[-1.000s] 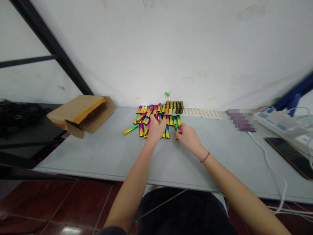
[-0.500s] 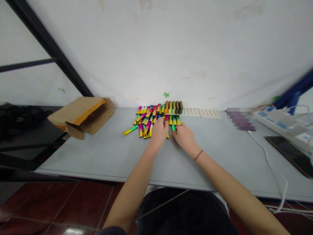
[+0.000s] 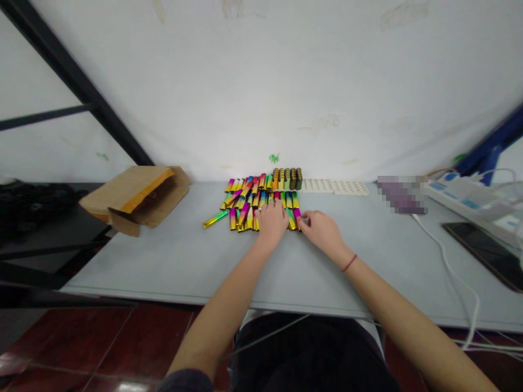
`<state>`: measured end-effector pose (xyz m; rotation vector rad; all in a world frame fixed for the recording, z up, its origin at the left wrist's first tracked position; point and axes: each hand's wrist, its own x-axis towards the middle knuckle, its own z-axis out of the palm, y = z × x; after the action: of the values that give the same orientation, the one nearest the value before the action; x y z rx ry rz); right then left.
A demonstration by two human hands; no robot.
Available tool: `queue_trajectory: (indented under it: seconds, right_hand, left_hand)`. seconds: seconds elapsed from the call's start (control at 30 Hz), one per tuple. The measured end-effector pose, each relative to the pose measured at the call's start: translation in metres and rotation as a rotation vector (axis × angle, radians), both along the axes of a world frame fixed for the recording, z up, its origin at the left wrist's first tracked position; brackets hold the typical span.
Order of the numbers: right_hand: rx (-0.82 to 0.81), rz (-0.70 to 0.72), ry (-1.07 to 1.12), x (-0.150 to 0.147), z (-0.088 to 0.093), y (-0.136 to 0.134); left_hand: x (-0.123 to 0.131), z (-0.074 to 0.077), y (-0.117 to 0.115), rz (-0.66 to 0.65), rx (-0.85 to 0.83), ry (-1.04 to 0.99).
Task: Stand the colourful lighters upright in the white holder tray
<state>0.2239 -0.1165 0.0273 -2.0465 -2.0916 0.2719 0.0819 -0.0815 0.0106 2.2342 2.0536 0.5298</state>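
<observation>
The lighters (image 3: 249,204) are lying heaped mid-table (image 3: 171,256) by the wall. The left hand (image 3: 272,222) is resting flat on them, fingers spread; the right hand (image 3: 322,231) is pinching one at the heap's right edge. A box (image 3: 134,198) is sitting left.

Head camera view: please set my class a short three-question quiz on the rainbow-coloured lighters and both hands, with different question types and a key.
1. True or false: the left hand rests on the pile of rainbow-coloured metallic lighters on the grey table.
2. Which lies left of the pile? A) open brown cardboard box B) black phone C) white power strip
3. Fill in: one gold-green lighter lies apart on the pile's ____ side.

Key: 1 true; 2 A; 3 left. The right hand touches lighters at the pile's right edge; the upright lighters stand behind by the wall.
</observation>
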Motion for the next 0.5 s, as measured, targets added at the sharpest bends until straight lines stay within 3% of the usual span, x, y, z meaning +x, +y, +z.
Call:
queue_trajectory:
  seconds: [0.2,0.5]
  right_hand:
    - [0.024,0.043,0.027,-0.002,-0.007,-0.001]
    - [0.036,0.061,0.15,-0.007,-0.013,0.008]
  left_hand:
    - [-0.009,-0.006,0.001,-0.057,0.046,0.075]
    - [-0.022,0.003,-0.004,-0.204,-0.009,0.077]
